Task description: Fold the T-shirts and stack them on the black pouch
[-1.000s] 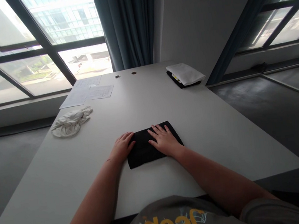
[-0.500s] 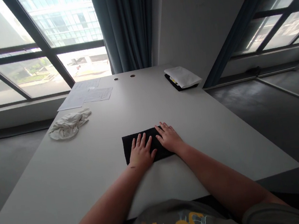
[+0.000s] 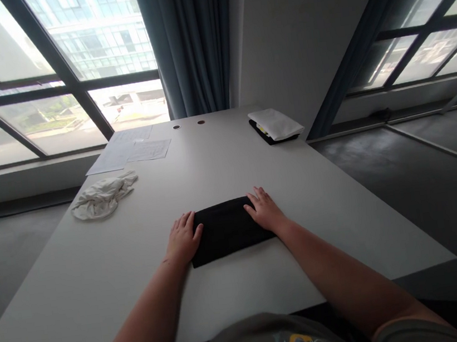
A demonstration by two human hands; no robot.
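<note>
On my feed, left hand (image 3: 182, 237) and right hand (image 3: 265, 212) rest open, gripping nothing, on the flat black fabric rectangle (image 3: 228, 230) between them; smoothing, I reckon, so next wants even pressure.

**Left hand (image 3: 182, 237) and right hand (image 3: 265, 210) lay palm down, apart**

The bare left forearm (image 3: 151, 311) and right forearm (image 3: 329, 264) reached forward and inward. Fingers (image 3: 182, 223) pointed away from the body, loosely extended; both thumbs (image 3: 198, 232) angled inward.

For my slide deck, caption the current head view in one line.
Left hand and right hand rest at opposite ends of a flat black cloth on a white table.
</note>
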